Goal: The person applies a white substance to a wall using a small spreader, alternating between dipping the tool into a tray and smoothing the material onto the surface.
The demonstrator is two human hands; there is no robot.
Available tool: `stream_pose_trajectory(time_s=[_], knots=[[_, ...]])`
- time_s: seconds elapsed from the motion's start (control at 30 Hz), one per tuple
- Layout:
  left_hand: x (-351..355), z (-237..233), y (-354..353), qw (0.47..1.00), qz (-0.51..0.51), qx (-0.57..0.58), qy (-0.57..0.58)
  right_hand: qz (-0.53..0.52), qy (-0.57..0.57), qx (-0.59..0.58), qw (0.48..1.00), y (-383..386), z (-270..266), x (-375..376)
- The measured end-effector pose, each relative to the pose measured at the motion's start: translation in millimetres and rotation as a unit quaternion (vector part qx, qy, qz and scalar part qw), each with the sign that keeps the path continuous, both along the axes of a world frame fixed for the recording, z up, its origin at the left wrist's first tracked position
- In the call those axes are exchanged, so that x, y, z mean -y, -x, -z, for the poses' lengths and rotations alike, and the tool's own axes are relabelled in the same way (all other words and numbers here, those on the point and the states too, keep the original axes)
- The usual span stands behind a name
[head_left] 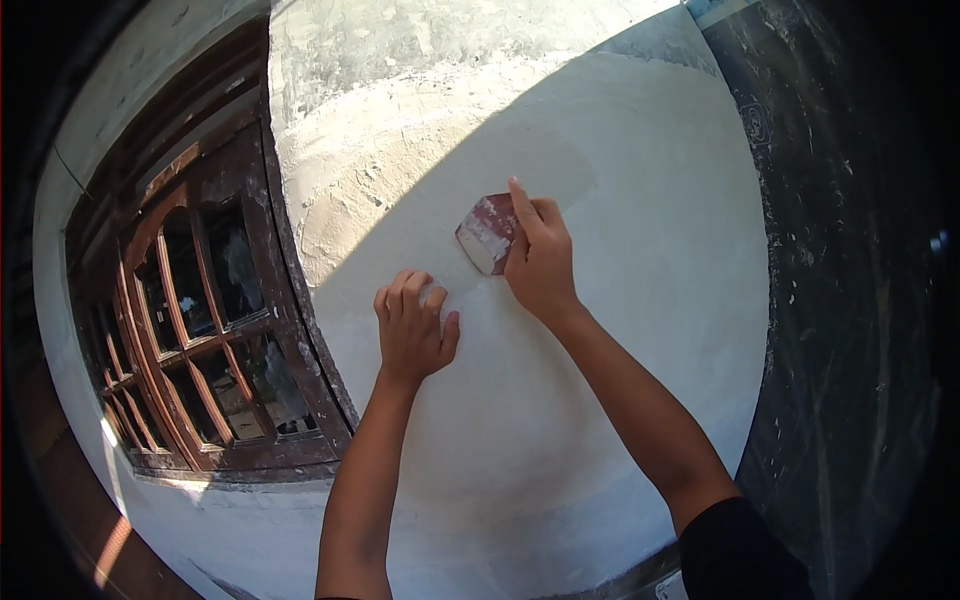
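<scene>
My right hand (541, 262) presses a small red-and-white putty scraper (487, 232) flat against a white plastered wall (620, 330), its blade pointing left. My left hand (413, 328) rests just below and to the left of the scraper, fingers curled against the wall, holding nothing that I can see. Both forearms reach up from the bottom of the view. The wall's upper left part is sunlit and rougher; the rest lies in shadow.
A dark brown wooden window (205, 320) with several glass panes stands at the left, its frame meeting the plaster edge. A dark, paint-spattered vertical surface (850, 300) borders the wall on the right. Bare grey plaster (400, 50) shows above.
</scene>
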State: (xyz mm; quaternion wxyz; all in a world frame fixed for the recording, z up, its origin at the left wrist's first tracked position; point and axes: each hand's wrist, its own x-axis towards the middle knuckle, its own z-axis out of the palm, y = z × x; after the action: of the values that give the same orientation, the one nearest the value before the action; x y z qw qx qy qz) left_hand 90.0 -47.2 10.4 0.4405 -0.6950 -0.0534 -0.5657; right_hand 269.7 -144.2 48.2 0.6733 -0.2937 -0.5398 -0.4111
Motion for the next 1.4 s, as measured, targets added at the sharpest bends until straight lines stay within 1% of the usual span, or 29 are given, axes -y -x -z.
stream_pose_trajectory(time_s=[0.03,0.07,0.13,0.17,0.23,0.27,0.33,0.37,0.43,0.47,0.53,0.57,0.63,0.7,0.73,0.77,0.83,0.9,0.93,0.97,1.03,1.07,1.1,1.17,1.2,1.27,1.3,1.4], knots=[[3,-2,-1,1.000,0.006,0.008,0.000,-0.005,0.035,0.056,0.998,4,2,-7],[3,-2,-4,1.000,0.004,0.008,-0.002,-0.006,0.033,0.056,0.998,-1,2,-9],[2,2,-14,0.997,0.048,0.060,0.016,0.026,0.070,-0.049,0.996,-20,2,-9],[2,4,-19,0.997,0.048,0.060,0.016,0.044,0.058,-0.129,0.989,-31,0,-4],[1,6,-28,0.998,0.040,0.036,0.012,0.018,0.000,-0.197,0.980,-45,-2,8],[2,7,-30,0.998,0.042,0.038,0.011,0.019,-0.001,-0.196,0.980,-42,-3,12],[5,8,-32,0.998,0.043,0.042,0.016,-0.012,-0.016,-0.054,0.998,-26,2,14],[5,8,-31,0.998,0.043,0.043,0.016,-0.024,0.011,0.008,1.000,-18,5,6],[3,9,-28,0.996,0.055,0.066,0.013,0.006,0.052,0.103,0.993,-20,9,-9],[3,10,-28,0.996,0.055,0.065,0.013,0.006,0.053,0.101,0.993,-26,7,-6],[2,10,-29,0.996,0.051,0.067,0.012,0.049,0.057,-0.087,0.993,-49,-2,6],[1,10,-29,0.997,0.049,0.066,0.013,0.066,0.011,-0.130,0.989,-57,-6,12],[1,11,-30,0.997,0.050,0.061,0.016,0.006,-0.004,-0.148,0.989,-55,-5,15],[3,10,-29,0.997,0.040,0.061,0.015,-0.036,0.004,-0.038,0.999,-34,0,7],[3,11,-29,0.998,0.034,0.054,0.014,-0.066,0.042,-0.001,0.997,-19,3,3],[3,11,-29,0.998,0.031,0.053,0.017,-0.053,0.054,0.037,0.996,-12,3,-6],[2,11,-29,0.998,0.023,0.062,0.011,0.018,0.055,0.024,0.998,-18,0,-12],[2,11,-29,0.998,0.019,0.059,0.012,0.050,0.028,-0.097,0.994,-37,-10,0],[2,11,-30,0.998,0.018,0.058,0.010,0.037,0.015,-0.144,0.989,-44,-12,10],[2,12,-29,0.998,0.019,0.056,0.011,0.038,0.016,-0.146,0.988,-41,-12,14],[4,11,-30,0.998,0.022,0.051,0.015,-0.004,-0.033,-0.099,0.995,-31,-10,18],[3,11,-29,0.998,0.024,0.049,0.017,-0.013,-0.036,-0.030,0.999,-19,-6,13],[1,11,-29,0.998,0.022,0.056,0.017,-0.033,-0.001,0.015,0.999,-6,-3,6],[0,13,-30,0.998,0.024,0.057,0.020,-0.034,0.076,0.052,0.995,3,1,-10],[-1,13,-30,0.997,0.030,0.066,0.012,-0.030,0.077,0.049,0.995,-4,1,-12],[-3,13,-29,0.997,0.036,0.074,0.003,0.042,0.075,-0.099,0.991,-27,-3,-10],[-3,13,-30,0.997,0.037,0.061,0.007,0.031,0.058,-0.163,0.984,-36,-4,0],[-3,12,-29,0.998,0.039,0.042,0.012,0.026,0.020,-0.187,0.982,-39,-2,17]])
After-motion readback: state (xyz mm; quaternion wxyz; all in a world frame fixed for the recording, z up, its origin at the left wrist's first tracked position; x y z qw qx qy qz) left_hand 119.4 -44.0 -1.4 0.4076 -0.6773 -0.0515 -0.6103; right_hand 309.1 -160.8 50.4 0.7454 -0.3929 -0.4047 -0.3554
